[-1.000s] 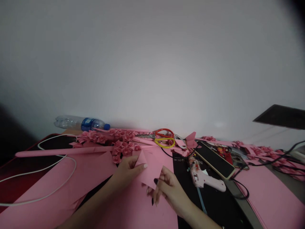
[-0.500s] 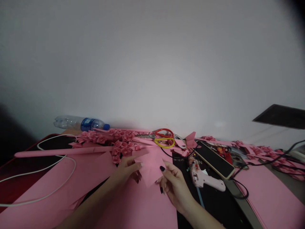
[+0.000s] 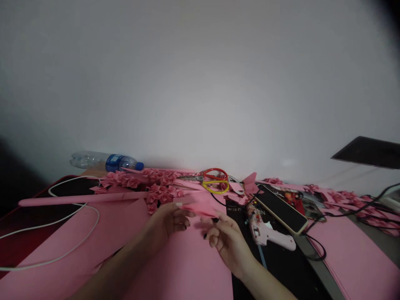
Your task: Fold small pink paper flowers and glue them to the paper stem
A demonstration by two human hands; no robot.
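Note:
Both hands hold one small pink paper piece (image 3: 200, 207) above the pink sheets (image 3: 175, 266) on the table. My left hand (image 3: 167, 220) pinches its left edge with curled fingers. My right hand (image 3: 223, 237) pinches its right edge with thumb and forefinger. The paper lies nearly flat, seen edge-on. A cluster of folded pink paper roses (image 3: 146, 185) lies just behind the hands.
Red and yellow scissors (image 3: 214, 181) lie at the wall. A pink glue gun (image 3: 265, 231) and a phone (image 3: 281, 208) sit to the right on a black mat. A water bottle (image 3: 106, 161) lies back left; a white cable (image 3: 62, 225) and a rolled pink tube (image 3: 81, 199) lie left.
The pink paper has tipped from facing me to nearly flat, and both hands have shifted slightly away from me, toward the roses.

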